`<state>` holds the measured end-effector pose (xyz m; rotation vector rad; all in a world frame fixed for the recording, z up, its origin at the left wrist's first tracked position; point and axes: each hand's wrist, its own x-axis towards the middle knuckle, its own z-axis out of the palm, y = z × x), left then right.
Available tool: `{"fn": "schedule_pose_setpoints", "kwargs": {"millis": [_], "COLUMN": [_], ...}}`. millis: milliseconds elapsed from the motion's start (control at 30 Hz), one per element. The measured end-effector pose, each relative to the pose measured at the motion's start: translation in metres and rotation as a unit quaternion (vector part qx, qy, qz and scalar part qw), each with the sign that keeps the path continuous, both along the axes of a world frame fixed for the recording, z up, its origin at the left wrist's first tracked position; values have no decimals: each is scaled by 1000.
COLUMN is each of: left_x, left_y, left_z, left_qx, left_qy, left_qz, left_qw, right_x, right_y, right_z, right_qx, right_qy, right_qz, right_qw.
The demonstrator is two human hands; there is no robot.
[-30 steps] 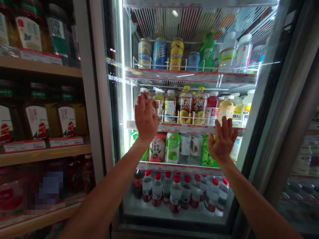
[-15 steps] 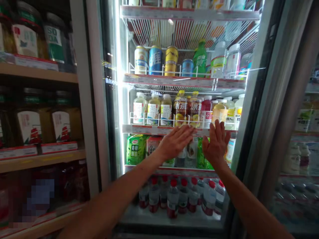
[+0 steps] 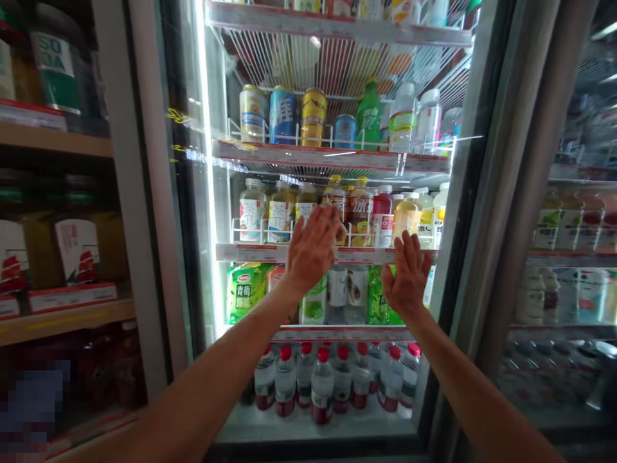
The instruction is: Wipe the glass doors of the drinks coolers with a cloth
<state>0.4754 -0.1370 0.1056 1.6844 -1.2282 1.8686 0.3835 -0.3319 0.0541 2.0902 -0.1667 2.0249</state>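
My left hand (image 3: 313, 247) is raised with its fingers stretched out, flat against or just before the glass door (image 3: 186, 257) of a lit drinks fridge. A pale blurred patch shows by its fingertips; I cannot make out what it is. To its right, my right hand (image 3: 407, 273) lies palm forward at the glass, fingers up and spread, with nothing seen in it. Behind the hands are brown bottles with yellow caps (image 3: 359, 209), a pale yellow bottle (image 3: 407, 212) and green drink bottles (image 3: 378, 296).
Cans (image 3: 282, 116) stand on the shelf above, and red-capped bottles (image 3: 322, 386) at the fridge bottom. An open shelf (image 3: 62, 315) with large bottles runs along the left. A metal door frame (image 3: 511, 193) and more chilled drinks (image 3: 571, 222) are on the right.
My left hand has moved left and slightly up across the glass, its fingers now pointing more upward. My right hand keeps about the same place on the door. The view has turned slightly right.
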Motion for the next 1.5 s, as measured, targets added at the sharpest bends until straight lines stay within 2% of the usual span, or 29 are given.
{"fn": "schedule_pose_setpoints", "kwargs": {"millis": [67,100,167,233,300,367,433,500,533,567,633,667,700,800,867,967,1067,1167,1267,1333,1400,1500], "left_x": [0,-1,-8,-15,-20,-21,-21,-23,-25,-27,-31,-33,-34,-38,-42,-46,-41,-23,-3,7,10,9], "left_y": [-3,-7,-19,-32,-41,-45,-49,-56,-61,-66,-74,-77,-79,-83,-88,-92,-78,-41,-4,9,13,7], "left_z": [7,6,-5,-17,-16,-2,14,19,15,10,0,-2,1,19,25,15,-3,-12,-17,-20,-24,-27], "left_qx": [-98,-101,-6,124,190,161,71,27,55,114,248,281,282,158,122,142,121,146,91,55,46,40], "left_qy": [55,56,-2,-83,-115,-81,-10,17,-3,-44,-129,-143,-130,-9,28,16,39,34,51,68,71,69], "left_qz": [3,2,-1,-9,-16,-15,-5,-8,-18,-32,-58,-62,-58,-32,-37,-68,-79,-63,-19,8,21,21], "left_qw": [994,993,1000,989,975,984,997,999,998,992,959,947,949,987,991,987,989,987,994,996,996,997], "right_x": [-5,-8,-11,-14,-16,-21,-26,-31,-33,-35,-39,-41,-43,-46,-46,-38,-23,-3,12,11,2,-14], "right_y": [-12,-17,-25,-29,-31,-33,-36,-38,-39,-40,-42,-42,-43,-40,-33,-13,16,47,60,47,15,-33], "right_z": [0,0,-2,-4,-6,-7,-8,-10,-12,-13,-17,-19,-20,-21,-18,-7,6,17,23,24,23,22], "right_qx": [30,44,52,45,46,54,60,60,59,60,62,64,65,58,39,20,23,52,75,50,37,101], "right_qy": [-29,-41,-44,-37,-39,-47,-51,-50,-49,-47,-45,-47,-50,-67,-74,-49,14,39,7,1,-13,-101], "right_qz": [-9,-14,-21,-22,-22,-21,-20,-18,-17,-15,-10,-7,-4,22,72,171,209,157,105,84,58,11], "right_qw": [999,998,997,998,998,997,997,997,997,997,997,997,997,996,994,984,978,986,992,995,998,990]}}
